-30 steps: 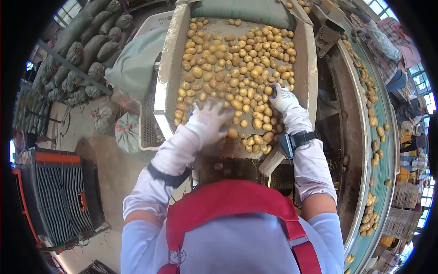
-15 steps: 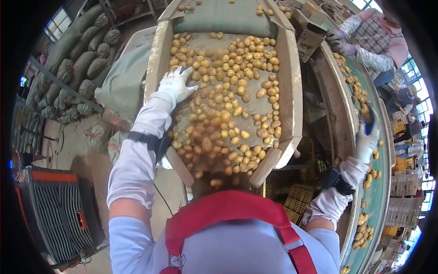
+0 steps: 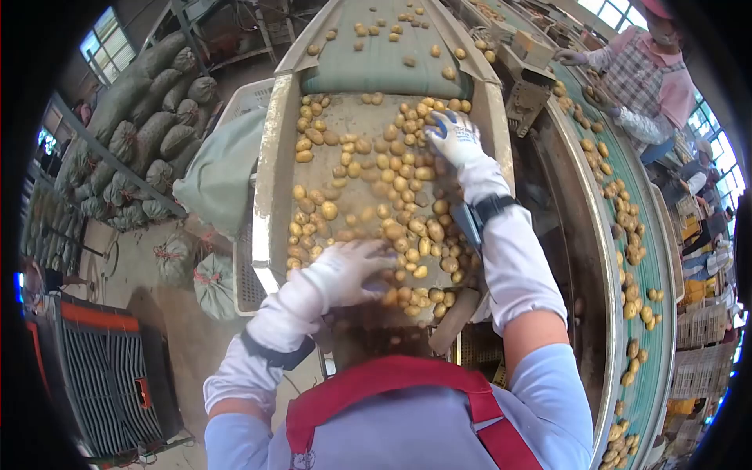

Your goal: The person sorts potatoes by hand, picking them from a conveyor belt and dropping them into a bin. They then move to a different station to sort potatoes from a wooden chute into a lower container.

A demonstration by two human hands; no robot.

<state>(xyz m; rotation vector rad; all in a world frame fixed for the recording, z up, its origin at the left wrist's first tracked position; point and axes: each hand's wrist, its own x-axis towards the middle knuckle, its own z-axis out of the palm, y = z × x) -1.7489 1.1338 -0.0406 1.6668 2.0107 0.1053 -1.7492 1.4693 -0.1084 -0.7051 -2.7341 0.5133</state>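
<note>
Potatoes [image 3: 407,168] lie loose over the sloping tray [image 3: 270,168] in front of me, most densely on its right half. My left hand [image 3: 352,272], in a white glove, is low over the tray's near left part, among the potatoes. Its fingers are blurred but look apart, and no potato shows in them. Farther up on the right, my right hand [image 3: 454,137] rests on potatoes beside the tray's right wall. Blue fingertips show on that white glove, with the fingers spread and nothing visibly gripped. The palm side is hidden.
Above the tray, a green feed belt [image 3: 384,59] carries scattered potatoes. Along the right runs another green conveyor [image 3: 654,345] with potatoes. A co-worker [image 3: 646,86] in gloves stands across it. Stacked sacks [image 3: 149,129] and a plastic crate [image 3: 249,290] are on the left.
My right hand has left the side conveyor, where it was at a potato, and is now at the tray's upper right. My left hand has come down toward me. Potatoes on the tray have shifted.
</note>
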